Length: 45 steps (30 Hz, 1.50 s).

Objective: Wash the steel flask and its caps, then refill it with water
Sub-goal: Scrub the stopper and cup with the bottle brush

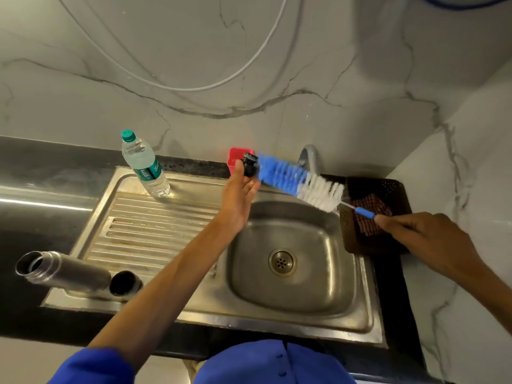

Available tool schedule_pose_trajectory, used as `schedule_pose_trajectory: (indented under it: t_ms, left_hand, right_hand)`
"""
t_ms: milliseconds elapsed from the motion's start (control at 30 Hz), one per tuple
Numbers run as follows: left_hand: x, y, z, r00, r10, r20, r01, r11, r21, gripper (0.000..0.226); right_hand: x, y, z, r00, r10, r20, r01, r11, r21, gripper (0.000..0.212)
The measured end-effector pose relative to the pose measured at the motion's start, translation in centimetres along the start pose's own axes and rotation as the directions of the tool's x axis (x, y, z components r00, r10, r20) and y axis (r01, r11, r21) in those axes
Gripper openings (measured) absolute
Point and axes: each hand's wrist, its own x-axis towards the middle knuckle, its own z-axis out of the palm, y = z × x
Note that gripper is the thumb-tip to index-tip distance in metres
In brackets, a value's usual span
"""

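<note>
My left hand (240, 189) pinches a small black inner cap (250, 164) above the far rim of the sink basin (291, 295). My right hand (426, 239) grips the thin blue handle of a bottle brush (299, 181). The brush's blue and white bristles reach across to the cap, and its blue tip touches it. The steel flask (63, 268) lies on its side at the draining board's near left corner, its mouth open toward the left. A dark round outer cap (123, 282) stands beside the flask's base.
A clear plastic water bottle (145, 164) with a green lid stands at the back of the ribbed draining board (149, 231). A red container (238, 157) and the tap (310, 157) sit behind the basin. A dark basket (388, 189) holding a checked cloth rests at the right.
</note>
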Motion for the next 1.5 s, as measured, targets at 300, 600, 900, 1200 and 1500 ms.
schedule_pose_trajectory:
  t_ms: [300, 600, 900, 1200, 1500]
  left_hand:
    - [-3.7, 0.4, -2.7, 0.986, 0.053, 0.156, -0.111, 0.913, 0.392, 0.035]
    - [-4.9, -0.6, -2.5, 0.999, 0.045, 0.001, -0.042, 0.927, 0.373, 0.048]
    - [-4.4, 1.1, -2.4, 0.996, 0.086, -0.029, -0.064, 0.89, 0.452, 0.047]
    - [-3.5, 1.7, -2.8, 0.99, 0.115, -0.085, -0.047, 0.824, 0.565, 0.047]
    - [-4.4, 0.6, -0.3, 0.996, 0.06, -0.066, -0.027, 0.906, 0.423, 0.046]
  right_hand:
    - [-2.3, 1.9, 3.0, 0.998, 0.046, -0.031, -0.045, 0.999, 0.024, 0.06]
    - [-3.9, 3.3, 5.9, 0.999, -0.01, -0.044, 0.01, 1.0, -0.016, 0.06]
    - [-4.8, 4.9, 7.1, 0.922, -0.158, -0.353, 0.064, 0.962, -0.264, 0.035]
    - [-3.8, 6.0, 7.9, 0.89, -0.216, -0.401, 0.167, 0.974, -0.154, 0.036]
    - [-3.7, 4.9, 8.8, 0.783, -0.391, -0.484, 0.351, 0.92, -0.174, 0.039]
